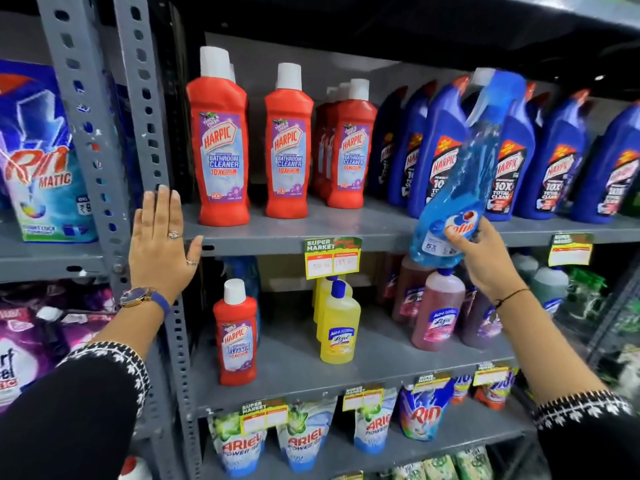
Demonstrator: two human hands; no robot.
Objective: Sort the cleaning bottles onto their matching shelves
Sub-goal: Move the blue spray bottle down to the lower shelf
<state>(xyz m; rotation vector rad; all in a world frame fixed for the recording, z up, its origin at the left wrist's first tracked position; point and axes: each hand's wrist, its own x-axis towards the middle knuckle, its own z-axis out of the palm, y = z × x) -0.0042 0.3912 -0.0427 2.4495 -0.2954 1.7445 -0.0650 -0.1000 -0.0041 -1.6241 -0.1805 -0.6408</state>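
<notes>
A clear blue Colin spray bottle (464, 188) is held up in the air by its base, tilted with its blue trigger head toward the upper right, in front of the row of blue Harpic bottles (561, 161) on the upper shelf (284, 233). The right hand (485, 258) grips it from below, its fingers (453, 242) wrapped around the label at the bottle's lower end. Directly under those fingers, on the middle shelf (291, 372), stand pinkish Lizol bottles (438, 310); further left are yellow Lizol bottles (337, 327) and a lone red Harpic bottle (235, 332). Above that, well left of the gripping fingers, red Harpic bathroom cleaner bottles (221, 140) line the upper shelf. The left hand (162, 244) lies flat against the grey shelf upright (104, 133), fingers straight and close together, holding nothing, thumb touching the upper shelf's front edge.
</notes>
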